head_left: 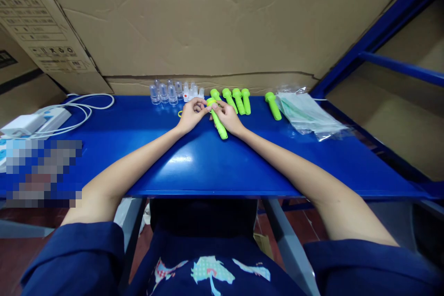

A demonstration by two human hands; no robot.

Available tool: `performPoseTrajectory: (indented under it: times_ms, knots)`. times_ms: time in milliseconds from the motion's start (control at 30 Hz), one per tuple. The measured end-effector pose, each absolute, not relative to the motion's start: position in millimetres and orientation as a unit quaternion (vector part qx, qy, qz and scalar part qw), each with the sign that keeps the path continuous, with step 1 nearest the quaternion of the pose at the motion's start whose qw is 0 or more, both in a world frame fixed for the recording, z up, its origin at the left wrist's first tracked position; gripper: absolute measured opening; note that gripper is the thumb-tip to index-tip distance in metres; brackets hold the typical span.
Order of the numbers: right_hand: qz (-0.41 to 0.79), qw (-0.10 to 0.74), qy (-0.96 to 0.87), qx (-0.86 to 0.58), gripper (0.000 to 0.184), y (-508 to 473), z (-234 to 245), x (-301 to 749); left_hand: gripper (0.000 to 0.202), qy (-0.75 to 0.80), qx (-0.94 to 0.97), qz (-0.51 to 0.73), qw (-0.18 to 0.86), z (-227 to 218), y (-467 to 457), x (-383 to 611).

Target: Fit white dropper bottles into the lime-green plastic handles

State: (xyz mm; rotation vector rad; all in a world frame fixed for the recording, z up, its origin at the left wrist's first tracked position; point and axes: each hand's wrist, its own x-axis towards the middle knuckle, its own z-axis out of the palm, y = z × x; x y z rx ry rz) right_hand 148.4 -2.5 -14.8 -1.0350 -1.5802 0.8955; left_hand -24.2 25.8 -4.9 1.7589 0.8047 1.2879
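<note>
A lime-green, flashlight-shaped handle (219,127) lies tilted between my two hands, its wide head pointing away from me and its tail towards me. My right hand (228,117) is closed round its upper body. At the left of the head, the thumb and fingers of my left hand (193,114) are pinched against the yellowish rim (211,101). A small yellow ring (180,114) shows just left of my left hand, partly hidden by it. Behind my hands stand several clear plastic cups (163,94) and small white pieces (193,91), one with a red dot.
Several more green handles (237,101) lie behind my right hand, and one (274,106) lies farther right beside a plastic bag of face masks (308,113). White chargers and cables (34,122) occupy the left of the blue table (180,173). Cardboard (194,23) walls the back.
</note>
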Motion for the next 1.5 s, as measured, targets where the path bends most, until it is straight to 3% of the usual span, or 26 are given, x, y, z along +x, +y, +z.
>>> performPoseTrajectory:
  times_ms: [267,467,633,1000,1367,1500]
  knots:
    - [0.385,0.498,-0.634,-0.449,0.053,-1,-17,146,0.026,0.312,0.709,0.506,0.380,-5,32,-26]
    - [0.338,0.510,-0.647,-0.455,0.062,6,-23,148,0.026,0.301,0.708,0.520,0.370,-7,31,-26]
    - [0.260,0.513,-0.681,-0.453,0.060,10,-26,149,0.030,0.286,0.703,0.518,0.393,-6,28,-23]
    - [0.345,0.484,-0.685,-0.421,0.071,8,-27,149,0.021,0.311,0.679,0.513,0.423,-5,32,-27]
    - [0.266,0.478,-0.708,-0.448,0.099,9,-27,150,0.020,0.334,0.685,0.520,0.386,-10,28,-22]
    - [0.243,0.473,-0.713,-0.456,0.094,10,-28,151,0.016,0.330,0.707,0.504,0.369,-12,30,-23]
